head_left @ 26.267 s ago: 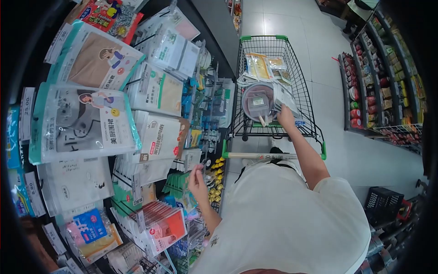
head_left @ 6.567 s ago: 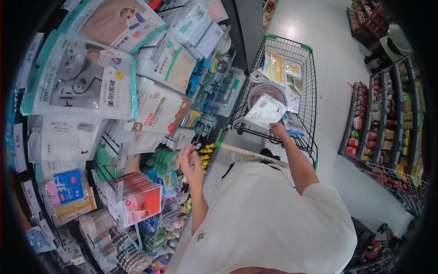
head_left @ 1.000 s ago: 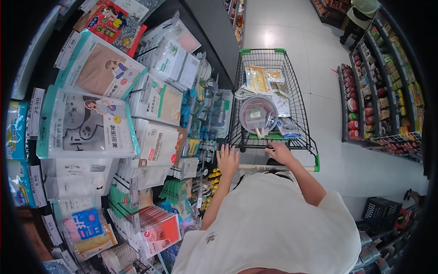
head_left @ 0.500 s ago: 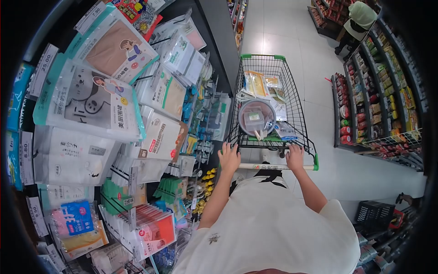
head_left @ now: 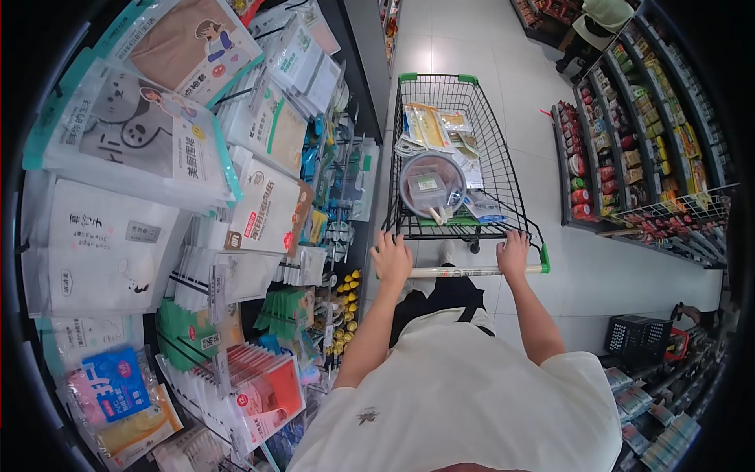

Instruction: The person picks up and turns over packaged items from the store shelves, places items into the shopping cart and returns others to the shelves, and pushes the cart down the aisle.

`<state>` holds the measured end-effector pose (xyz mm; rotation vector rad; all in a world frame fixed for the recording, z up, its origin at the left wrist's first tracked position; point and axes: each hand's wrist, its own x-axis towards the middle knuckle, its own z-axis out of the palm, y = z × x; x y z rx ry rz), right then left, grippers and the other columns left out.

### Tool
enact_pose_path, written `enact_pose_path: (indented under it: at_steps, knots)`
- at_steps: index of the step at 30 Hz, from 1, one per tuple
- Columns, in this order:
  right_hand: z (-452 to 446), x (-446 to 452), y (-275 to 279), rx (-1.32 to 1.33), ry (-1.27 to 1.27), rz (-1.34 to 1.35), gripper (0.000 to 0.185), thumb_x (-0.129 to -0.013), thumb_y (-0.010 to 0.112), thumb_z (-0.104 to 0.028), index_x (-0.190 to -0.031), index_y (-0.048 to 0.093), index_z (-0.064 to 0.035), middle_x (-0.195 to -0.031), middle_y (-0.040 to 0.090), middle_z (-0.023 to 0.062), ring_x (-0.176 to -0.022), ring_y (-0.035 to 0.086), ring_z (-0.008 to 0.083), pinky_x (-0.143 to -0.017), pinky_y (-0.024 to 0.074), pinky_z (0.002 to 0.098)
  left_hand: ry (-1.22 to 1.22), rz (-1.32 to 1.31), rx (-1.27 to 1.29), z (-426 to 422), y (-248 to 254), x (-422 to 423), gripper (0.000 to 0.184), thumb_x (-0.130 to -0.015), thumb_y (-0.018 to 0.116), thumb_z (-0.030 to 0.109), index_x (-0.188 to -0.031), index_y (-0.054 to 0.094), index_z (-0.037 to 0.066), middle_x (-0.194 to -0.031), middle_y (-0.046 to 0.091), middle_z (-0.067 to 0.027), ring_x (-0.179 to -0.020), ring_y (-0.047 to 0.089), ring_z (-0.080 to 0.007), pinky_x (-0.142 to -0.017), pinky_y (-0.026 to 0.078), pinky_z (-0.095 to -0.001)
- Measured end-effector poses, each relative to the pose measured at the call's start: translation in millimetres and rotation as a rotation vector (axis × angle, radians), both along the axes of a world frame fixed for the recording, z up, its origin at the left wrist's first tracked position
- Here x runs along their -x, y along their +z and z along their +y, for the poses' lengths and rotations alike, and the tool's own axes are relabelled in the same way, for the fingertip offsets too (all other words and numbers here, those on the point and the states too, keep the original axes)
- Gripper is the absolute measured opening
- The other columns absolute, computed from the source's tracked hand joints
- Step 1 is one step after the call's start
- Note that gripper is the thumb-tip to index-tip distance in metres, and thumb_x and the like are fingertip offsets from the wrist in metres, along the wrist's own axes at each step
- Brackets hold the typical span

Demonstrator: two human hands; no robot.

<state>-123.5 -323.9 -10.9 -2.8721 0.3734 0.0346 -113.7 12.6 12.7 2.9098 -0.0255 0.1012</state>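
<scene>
My left hand (head_left: 392, 258) lies over the left end of the pale handle (head_left: 456, 272) of a black wire shopping cart (head_left: 468, 79) with green corners. Around the handle's right end is my right hand (head_left: 513, 253), its fingers bent over the bar and its underside hidden. Inside the cart stands a round, see-through basin (head_left: 403, 189) with a clear plastic box (head_left: 427, 187) and some pale stick-like ends in it. Beyond the basin lies a yellow-and-white packet (head_left: 427, 126). A blue-and-white packet (head_left: 484, 208) rests on the cart's near right side.
Close on my left, a shelf rack holds hanging packets (head_left: 110, 244) with price tags. Shelves of packaged goods (head_left: 629, 126) line the right, and a person (head_left: 596, 30) stands beside them. A black crate (head_left: 637, 337) sits on the floor at lower right.
The cart and both hands sit slightly higher and further left in view. Shelves on both sides have shifted, and my feet have changed position. Both hands remain on the handle.
</scene>
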Motion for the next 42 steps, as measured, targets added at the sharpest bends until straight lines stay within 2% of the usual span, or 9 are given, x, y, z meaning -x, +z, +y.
enact_pose_path:
  at_steps: [8,9,12,18,20,21,25,33,42]
  knots:
    - [5.1,28.3,1.4,0.012,0.026,0.023,0.04,-0.09,0.056,-0.018,-0.126,0.06,0.0,-0.139,0.056,0.0175,-0.139,0.041,0.0445,-0.116,0.0291,0.0587,0.039,-0.007,0.062,7.6,-6.4,27.7,0.033,-0.088,0.064,0.025,-0.117,0.07,0.01,-0.128,0.06,-0.0085,-0.135,0.043,-0.0286,-0.099,0.039,-0.0503]
    - [7.9,33.2,-1.4,0.042,0.021,-0.061,0.036,-0.089,0.058,-0.019,-0.121,0.062,-0.0037,-0.131,0.059,0.0161,-0.136,0.042,0.0402,-0.115,0.0306,0.0571,0.045,-0.018,0.056,8.6,-6.1,31.1,0.033,-0.088,0.064,0.025,-0.117,0.07,0.01,-0.128,0.06,-0.0085,-0.135,0.043,-0.0286,-0.099,0.039,-0.0503]
    - [6.4,46.0,-8.3,0.037,0.033,-0.066,0.037,-0.089,0.058,-0.019,-0.123,0.062,-0.0043,-0.133,0.058,0.0163,-0.136,0.042,0.041,-0.115,0.0304,0.0576,0.052,-0.031,0.055,9.4,-6.7,43.9,0.032,-0.088,0.064,0.024,-0.116,0.071,0.01,-0.128,0.061,-0.0076,-0.135,0.043,-0.0278,-0.101,0.039,-0.049]
    - [2.5,73.1,2.7,0.016,0.085,0.042,0.043,-0.087,0.06,-0.019,-0.128,0.06,-0.0065,-0.138,0.057,0.0142,-0.136,0.045,0.0399,-0.116,0.0241,0.0652,0.049,-0.105,0.055,15.9,-13.3,70.7,0.028,-0.088,0.064,0.02,-0.113,0.072,0.01,-0.123,0.065,-0.0043,-0.132,0.048,-0.0251,-0.099,0.042,-0.0474]
    - [-8.9,84.6,-0.6,0.041,0.226,0.02,0.046,-0.085,0.066,-0.02,-0.129,0.06,-0.0059,-0.136,0.058,0.0126,-0.137,0.044,0.0413,-0.117,0.0225,0.0657,0.061,-0.096,0.041,17.9,-18.3,78.1,0.027,-0.087,0.064,0.019,-0.112,0.072,0.011,-0.122,0.066,-0.0032,-0.131,0.049,-0.0245,-0.098,0.043,-0.0472]
    - [-15.5,90.8,-2.5,0.04,0.249,0.006,0.046,-0.087,0.065,-0.019,-0.13,0.059,-0.0053,-0.136,0.059,0.0112,-0.136,0.047,0.0354,-0.118,0.0206,0.0659,0.075,-0.082,0.034,18.0,-17.5,83.6,0.026,-0.088,0.064,0.019,-0.111,0.073,0.012,-0.123,0.066,-0.003,-0.131,0.05,-0.024,-0.098,0.043,-0.0469]
    - [-31.8,119.5,-4.6,-0.146,0.214,-0.024,0.045,-0.09,0.062,-0.018,-0.131,0.058,-0.0023,-0.135,0.059,0.012,-0.133,0.051,0.0273,-0.119,0.0197,0.065,0.086,-0.074,0.041,19.9,-17.8,109.8,0.025,-0.089,0.064,0.019,-0.111,0.074,0.012,-0.124,0.066,-0.0029,-0.132,0.049,-0.0233,-0.1,0.042,-0.0453]
    - [-29.0,176.9,-7.9,-0.155,0.227,-0.065,0.04,-0.091,0.058,-0.016,-0.128,0.059,-0.002,-0.135,0.058,0.0167,-0.132,0.051,0.0303,-0.119,0.0195,0.0646,0.111,-0.1,0.039,21.0,-19.5,171.6,0.022,-0.089,0.064,0.018,-0.107,0.074,0.012,-0.122,0.067,-0.0026,-0.13,0.051,-0.0241,-0.099,0.042,-0.0466]
    - [-21.9,245.5,-5.3,-0.178,0.235,-0.044,0.041,-0.09,0.059,-0.015,-0.128,0.059,-0.0024,-0.136,0.057,0.0157,-0.132,0.051,0.0297,-0.12,0.0187,0.0633,0.122,-0.137,0.093,27.4,-20.0,245.6,0.021,-0.088,0.064,0.017,-0.105,0.075,0.011,-0.12,0.069,-0.0041,-0.128,0.053,-0.0261,-0.099,0.044,-0.0465]
